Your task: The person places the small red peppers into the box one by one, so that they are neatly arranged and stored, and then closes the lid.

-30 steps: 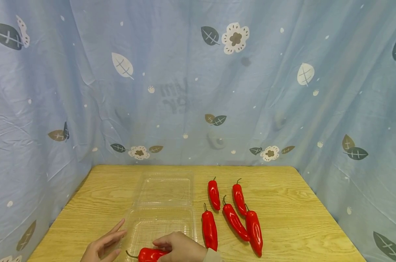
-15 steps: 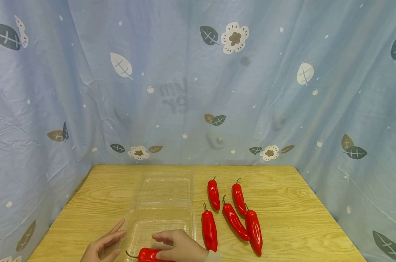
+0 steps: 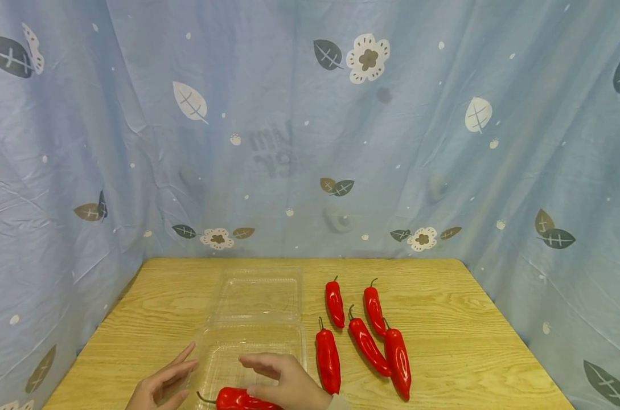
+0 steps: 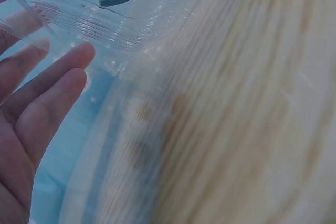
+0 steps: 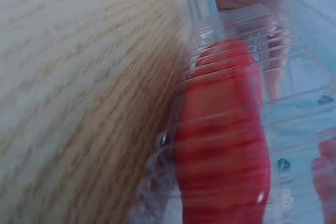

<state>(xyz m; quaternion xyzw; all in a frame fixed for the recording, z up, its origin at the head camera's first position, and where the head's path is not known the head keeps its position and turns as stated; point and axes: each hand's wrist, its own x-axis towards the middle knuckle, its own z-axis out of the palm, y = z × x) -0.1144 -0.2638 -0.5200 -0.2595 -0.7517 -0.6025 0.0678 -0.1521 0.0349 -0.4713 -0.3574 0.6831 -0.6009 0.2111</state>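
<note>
A clear plastic clamshell box (image 3: 248,327) lies unfolded, its lid (image 3: 258,296) flat behind its base. One red pepper (image 3: 235,397) with a green stem lies crosswise in the near part of the base. My right hand (image 3: 294,384) is just over that pepper, fingers loosely extended and thumb apart, gripping nothing. In the right wrist view the pepper (image 5: 220,140) shows through the ribbed plastic wall. At the base's left side is my left hand (image 3: 161,384), fingers spread towards the wall. The left wrist view shows its fingers (image 4: 52,93) beside the plastic; contact is hard to judge.
To the right of the box, several more red peppers (image 3: 328,361) lie on the wooden table (image 3: 468,341), stems pointing away. A blue patterned curtain (image 3: 289,142) encloses the table at the back and both sides.
My right hand has let go of the red pepper in the box; its fingers have straightened and lifted slightly, moving a little right. The left hand has stayed put.
</note>
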